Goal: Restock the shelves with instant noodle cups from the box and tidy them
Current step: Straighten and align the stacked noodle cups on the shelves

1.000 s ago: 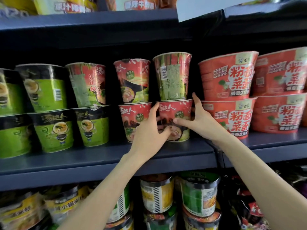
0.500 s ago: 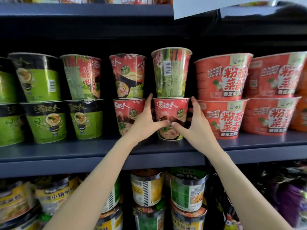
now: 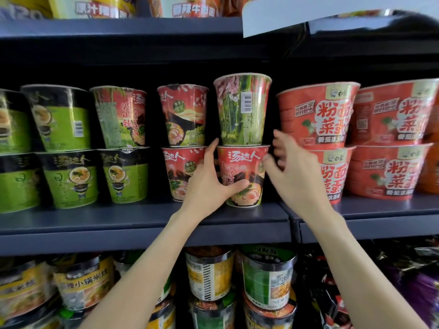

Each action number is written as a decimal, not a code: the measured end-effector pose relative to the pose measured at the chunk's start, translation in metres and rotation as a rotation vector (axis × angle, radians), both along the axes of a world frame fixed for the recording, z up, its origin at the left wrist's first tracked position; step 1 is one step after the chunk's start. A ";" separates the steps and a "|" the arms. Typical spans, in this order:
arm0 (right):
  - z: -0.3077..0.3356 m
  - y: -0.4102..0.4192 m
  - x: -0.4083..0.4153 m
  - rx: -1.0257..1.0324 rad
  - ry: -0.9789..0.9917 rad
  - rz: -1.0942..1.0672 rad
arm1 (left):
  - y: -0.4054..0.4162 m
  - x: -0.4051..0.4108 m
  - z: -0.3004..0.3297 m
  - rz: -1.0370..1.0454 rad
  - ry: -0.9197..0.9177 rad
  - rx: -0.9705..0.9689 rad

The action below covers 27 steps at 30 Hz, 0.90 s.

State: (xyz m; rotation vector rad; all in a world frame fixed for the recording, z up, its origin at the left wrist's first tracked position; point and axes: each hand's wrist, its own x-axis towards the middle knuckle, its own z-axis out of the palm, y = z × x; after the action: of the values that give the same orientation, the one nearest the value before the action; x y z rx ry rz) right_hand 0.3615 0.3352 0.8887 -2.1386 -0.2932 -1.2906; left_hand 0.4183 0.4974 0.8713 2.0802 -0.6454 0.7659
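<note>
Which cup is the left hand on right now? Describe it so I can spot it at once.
Find the middle shelf, where green cups give way to wide red bowls. Just left of those bowls stands a two-cup stack; the left hand grips its bottom cup. It alone carries a cup turned barcode-outward on top.

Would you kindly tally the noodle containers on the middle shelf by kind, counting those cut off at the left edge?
Black-and-green cups: 5
Tall red cups: 5
Wide red bowls: 4
Total: 14
Orange item at the right edge: too cropped to count.
</note>
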 end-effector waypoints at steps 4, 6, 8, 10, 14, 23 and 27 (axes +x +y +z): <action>0.032 0.022 0.000 0.112 -0.132 0.085 | 0.000 0.002 -0.001 0.004 -0.007 -0.001; 0.043 0.035 0.015 0.076 -0.045 -0.042 | 0.000 0.002 0.000 -0.001 -0.013 -0.001; 0.049 0.047 0.029 0.047 0.048 -0.159 | 0.001 0.002 0.000 0.002 -0.029 0.010; 0.051 0.052 0.038 0.058 0.114 -0.183 | 0.001 0.002 0.000 0.014 -0.030 0.026; 0.050 0.042 0.045 0.095 0.132 -0.125 | 0.001 0.002 0.000 -0.015 -0.021 0.010; 0.049 0.009 0.036 0.119 0.078 0.110 | 0.008 -0.001 0.038 -0.217 0.114 -0.387; 0.042 0.015 0.023 0.019 -0.175 -0.117 | -0.001 0.009 0.070 -0.267 0.178 -0.431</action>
State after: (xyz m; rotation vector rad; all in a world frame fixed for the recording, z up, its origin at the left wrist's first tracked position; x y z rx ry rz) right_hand 0.3845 0.3505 0.9308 -2.0567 -0.2289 -1.5451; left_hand 0.4273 0.4966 0.9409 1.6075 -0.5849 0.5063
